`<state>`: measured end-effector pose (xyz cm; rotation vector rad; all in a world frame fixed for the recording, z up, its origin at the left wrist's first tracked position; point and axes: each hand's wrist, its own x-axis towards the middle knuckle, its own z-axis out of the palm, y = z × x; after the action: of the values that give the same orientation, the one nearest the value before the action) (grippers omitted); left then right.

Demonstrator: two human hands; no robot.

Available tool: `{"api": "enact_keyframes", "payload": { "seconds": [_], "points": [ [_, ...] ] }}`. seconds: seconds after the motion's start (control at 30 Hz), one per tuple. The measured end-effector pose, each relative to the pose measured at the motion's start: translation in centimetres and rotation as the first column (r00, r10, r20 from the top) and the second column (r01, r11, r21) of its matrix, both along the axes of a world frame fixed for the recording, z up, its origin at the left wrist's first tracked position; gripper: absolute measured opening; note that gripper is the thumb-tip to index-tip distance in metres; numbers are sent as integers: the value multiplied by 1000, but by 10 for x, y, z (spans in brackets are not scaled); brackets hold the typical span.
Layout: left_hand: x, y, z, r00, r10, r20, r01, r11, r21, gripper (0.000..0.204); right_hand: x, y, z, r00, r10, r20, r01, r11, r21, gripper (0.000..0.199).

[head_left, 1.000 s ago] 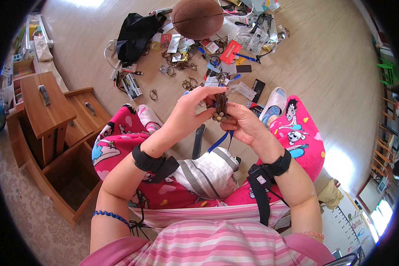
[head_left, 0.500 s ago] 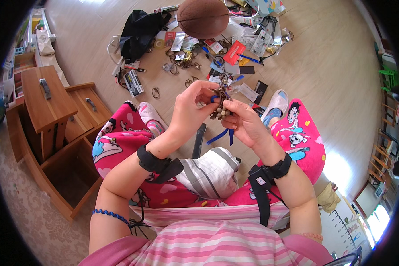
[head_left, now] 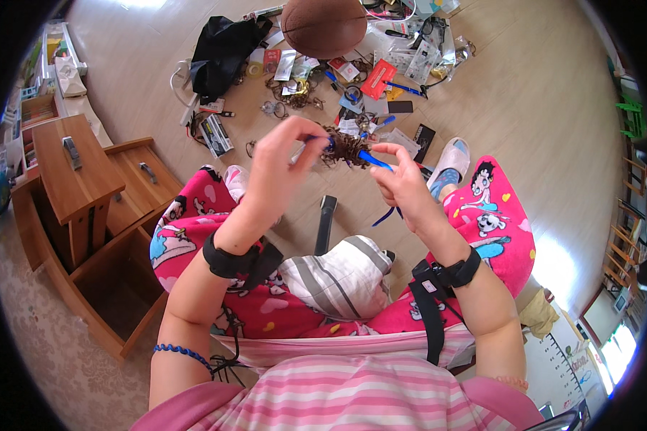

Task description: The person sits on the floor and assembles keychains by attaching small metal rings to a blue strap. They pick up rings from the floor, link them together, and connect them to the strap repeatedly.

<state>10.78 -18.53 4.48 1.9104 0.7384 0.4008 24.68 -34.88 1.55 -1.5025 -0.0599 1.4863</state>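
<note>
A bunch of small dark brown pieces (head_left: 349,149), clustered tightly and too blurred to identify, hangs between my hands above the floor. A blue ribbon (head_left: 376,161) comes out of its right side. My right hand (head_left: 404,183) pinches that ribbon between thumb and index finger, and a loose tail (head_left: 388,215) dangles below. My left hand (head_left: 280,161), smeared by motion, is closed by the thumb and fingers on the ribbon's other stretch at the bunch's left end. Both forearms carry black straps.
Beyond my hands lies a scattered pile: a brown ball (head_left: 323,29), a black bag (head_left: 226,57), a red card (head_left: 378,77), pens, packets and brown rings. A wooden cabinet with pulled-out drawers (head_left: 75,165) stands left. A white-and-grey cloth bundle (head_left: 334,276) rests between my legs.
My hands have moved apart, the left one leftward and upward. The brown bunch now stretches sideways between them with blue ribbon drawn out at its right.
</note>
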Motion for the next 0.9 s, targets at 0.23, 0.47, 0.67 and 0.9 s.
{"api": "enact_keyframes", "payload": {
  "seconds": [0.23, 0.47, 0.67, 0.9],
  "points": [
    [-2, -25, 2, 884, -465, 49, 466, 885, -8, 21, -13, 2, 2, 975, 203, 92, -221, 933, 285, 21],
    [-54, 18, -145, 969, -214, 127, 210, 426, -880, 32, 1, -8, -15, 965, 213, -152, -227, 970, -85, 21],
    [-163, 89, -372, 497, 360, -790, -473, 875, 102, 26, -4, -7, -22, 916, 393, 76, -380, 914, -146, 22],
    [-157, 99, -473, 415, 620, -666, -539, 757, 369, 21, 3, -2, -29, 949, 249, -193, -294, 921, -257, 18]
  ]
}}
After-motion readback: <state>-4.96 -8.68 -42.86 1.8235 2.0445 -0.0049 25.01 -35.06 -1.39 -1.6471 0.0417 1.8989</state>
